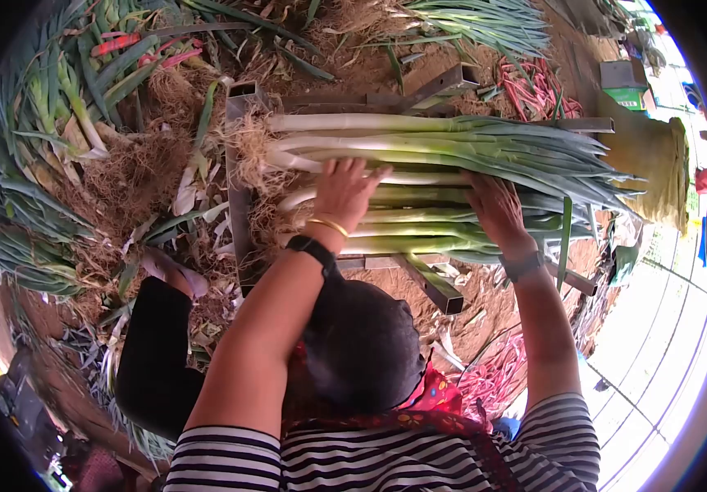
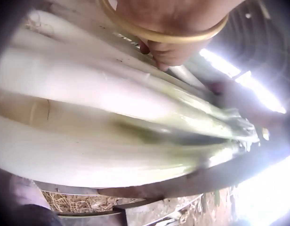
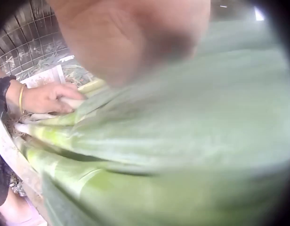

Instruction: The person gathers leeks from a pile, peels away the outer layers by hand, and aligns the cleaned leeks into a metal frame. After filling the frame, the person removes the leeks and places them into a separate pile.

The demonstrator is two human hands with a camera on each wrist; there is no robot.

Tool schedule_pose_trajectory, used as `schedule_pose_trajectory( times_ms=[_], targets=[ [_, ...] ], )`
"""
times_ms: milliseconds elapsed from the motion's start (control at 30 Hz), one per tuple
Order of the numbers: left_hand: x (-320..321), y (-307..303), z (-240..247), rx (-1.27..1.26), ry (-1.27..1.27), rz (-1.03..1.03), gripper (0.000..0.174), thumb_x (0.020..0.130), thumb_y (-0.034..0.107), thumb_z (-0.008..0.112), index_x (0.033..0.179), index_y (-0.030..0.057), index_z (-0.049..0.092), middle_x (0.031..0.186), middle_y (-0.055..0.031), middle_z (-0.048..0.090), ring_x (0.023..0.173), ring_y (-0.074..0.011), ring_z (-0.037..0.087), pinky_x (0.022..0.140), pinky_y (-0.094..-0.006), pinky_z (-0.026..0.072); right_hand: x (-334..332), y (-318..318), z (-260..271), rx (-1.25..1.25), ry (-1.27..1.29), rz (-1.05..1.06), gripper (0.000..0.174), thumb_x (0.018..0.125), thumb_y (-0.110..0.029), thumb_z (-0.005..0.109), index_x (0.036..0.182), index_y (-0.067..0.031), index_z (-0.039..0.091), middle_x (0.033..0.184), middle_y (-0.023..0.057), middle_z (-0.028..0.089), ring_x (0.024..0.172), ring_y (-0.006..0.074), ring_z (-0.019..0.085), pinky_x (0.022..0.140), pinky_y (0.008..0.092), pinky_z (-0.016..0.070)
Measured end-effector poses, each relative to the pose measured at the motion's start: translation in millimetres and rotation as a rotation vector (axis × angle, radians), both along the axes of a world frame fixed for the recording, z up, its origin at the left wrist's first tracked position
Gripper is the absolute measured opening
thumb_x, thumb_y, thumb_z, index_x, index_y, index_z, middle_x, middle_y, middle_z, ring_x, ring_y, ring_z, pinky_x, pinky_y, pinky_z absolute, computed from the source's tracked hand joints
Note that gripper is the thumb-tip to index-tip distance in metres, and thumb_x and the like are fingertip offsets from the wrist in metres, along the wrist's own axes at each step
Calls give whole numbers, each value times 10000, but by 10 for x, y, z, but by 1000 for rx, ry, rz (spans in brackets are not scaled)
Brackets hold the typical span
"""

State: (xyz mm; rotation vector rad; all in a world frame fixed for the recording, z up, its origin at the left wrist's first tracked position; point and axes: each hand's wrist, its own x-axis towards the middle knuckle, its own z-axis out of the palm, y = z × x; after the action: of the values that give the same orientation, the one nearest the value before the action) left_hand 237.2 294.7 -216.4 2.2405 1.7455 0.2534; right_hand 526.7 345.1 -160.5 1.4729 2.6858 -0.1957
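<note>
Several long leeks [image 1: 419,148] lie side by side across a metal frame, their roots at the left and green leaves at the right. Over the white shanks, my left hand [image 1: 344,193] grips a leek [image 3: 72,102], its fingers bent down between the stalks in the left wrist view. A gold bangle [image 2: 159,35] circles that wrist. My right hand [image 1: 494,209] rests farther right, where the stalks turn to green leaves [image 3: 197,122], fingers extended toward the upper leeks. In the right wrist view its fingertips are hidden and the near part is blurred.
The metal frame [image 1: 239,180] has square-tube ends jutting out. Heaps of rooted leeks [image 1: 42,172] lie at the left, more leeks [image 1: 485,25] at the back. Red-pink ties [image 1: 530,90] lie beyond the frame. A green box [image 1: 626,86] and yellowish sack [image 1: 649,164] stand right.
</note>
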Motion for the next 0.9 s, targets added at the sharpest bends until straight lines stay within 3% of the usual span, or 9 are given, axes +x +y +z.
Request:
schedule_pose_trajectory(
  times_ms=[133,300,367,467,600,700,767,833,900],
  targets=[
    [-267,-164,56,-19,125,152,443,895,127,423,1299,303,459,1126,-81,534,1056,-230,496,1009,-426,289,-240,21,-2,-87,16,-153,286,818,-217,580,1098,-163,595,1087,78,576,1048,264,502,911,412,341],
    [-300,-381,62,-153,95,145,408,892,181,438,1286,280,475,1117,-100,514,1100,-288,468,1038,-477,250,-348,-118,48,-138,110,-268,211,773,-248,637,963,-156,653,1030,45,601,997,245,523,852,381,358],
    [-277,-253,22,-187,59,240,355,887,193,455,1233,229,526,1100,-103,512,1101,-296,468,1026,-462,272,-251,-51,-193,66,101,-229,195,750,-252,659,920,-157,671,967,38,620,974,244,535,837,373,360],
    [-261,-233,-148,-27,73,285,289,874,205,482,1144,167,580,1069,-100,521,1090,-285,478,1011,-441,295,-289,-44,-223,72,78,-292,184,749,-249,659,906,-154,676,927,41,628,957,245,542,841,368,361],
    [-348,-272,-90,-140,38,179,243,854,224,530,1064,123,599,1062,-100,527,1069,-250,492,983,-438,320,-282,-26,-11,-69,82,-235,186,748,-242,655,902,-138,672,935,39,621,962,244,538,847,381,360],
    [-338,-122,242,-290,120,171,323,861,116,481,1180,108,534,1172,-104,498,1083,-249,504,978,-418,362,-425,28,208,-33,-53,-185,191,747,-231,653,907,-128,670,931,41,614,965,248,536,869,376,353],
    [-317,-48,233,-249,76,251,364,843,82,494,1207,74,497,1190,-124,471,1086,-258,497,960,-390,391,-396,24,102,-36,-74,-274,184,750,-216,646,906,-120,662,923,42,609,960,256,535,877,379,369],
    [-296,-50,209,-210,33,328,413,825,47,508,1235,40,461,1209,-144,443,1089,-268,491,941,-363,421,-268,-21,-144,-14,163,-298,176,754,-199,640,905,-111,653,905,53,608,941,273,542,849,393,402],
    [-323,-56,179,-128,7,381,488,804,41,548,1262,-24,391,1208,-167,406,1095,-294,469,910,-319,459,-228,-7,-9,-109,143,-324,187,757,-194,638,922,-106,647,890,77,607,923,280,553,791,391,445]
  ],
)
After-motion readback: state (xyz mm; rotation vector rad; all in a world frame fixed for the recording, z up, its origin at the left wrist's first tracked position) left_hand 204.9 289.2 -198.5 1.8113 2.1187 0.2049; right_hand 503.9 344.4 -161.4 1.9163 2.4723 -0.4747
